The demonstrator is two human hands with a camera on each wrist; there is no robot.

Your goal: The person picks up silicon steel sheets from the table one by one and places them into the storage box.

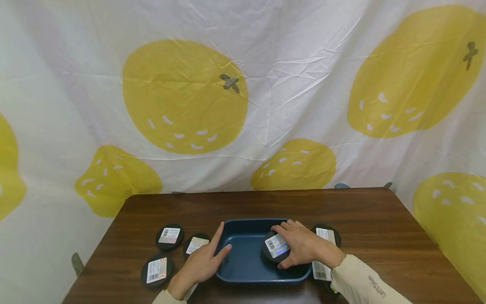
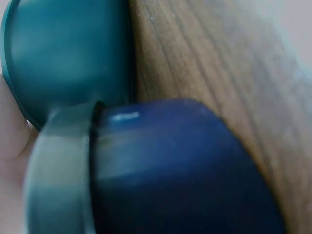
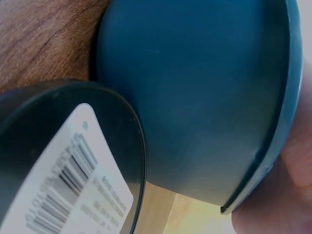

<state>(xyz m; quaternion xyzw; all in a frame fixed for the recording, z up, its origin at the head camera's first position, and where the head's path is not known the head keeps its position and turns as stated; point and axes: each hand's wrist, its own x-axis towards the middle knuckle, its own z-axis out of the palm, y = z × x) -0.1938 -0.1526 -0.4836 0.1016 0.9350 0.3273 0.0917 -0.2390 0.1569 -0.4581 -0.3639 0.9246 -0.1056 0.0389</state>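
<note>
A blue rectangular tray (image 1: 241,257) stands on the table in the head view. Inside its right part, my right hand (image 1: 305,242) grips a round black container (image 1: 276,247) whose white barcode label faces up. My left hand (image 1: 201,264) touches the tray's left rim, index finger stretched out and thumb reaching over the edge. In the left wrist view, a blurred dark container (image 2: 185,165) with a greyish rim stands close to the tray's outer wall (image 2: 68,53). The right wrist view shows another labelled container (image 3: 63,161) beside the tray wall (image 3: 195,97); the held one is hidden there.
Left of the tray lie labelled round containers, among them one at the back (image 1: 169,236), one in front (image 1: 157,271) and one near the tray (image 1: 196,244). More containers (image 1: 334,236) sit along the tray's right side, partly under my right arm. A lemon-print curtain (image 1: 265,105) hangs behind the brown table (image 1: 387,236).
</note>
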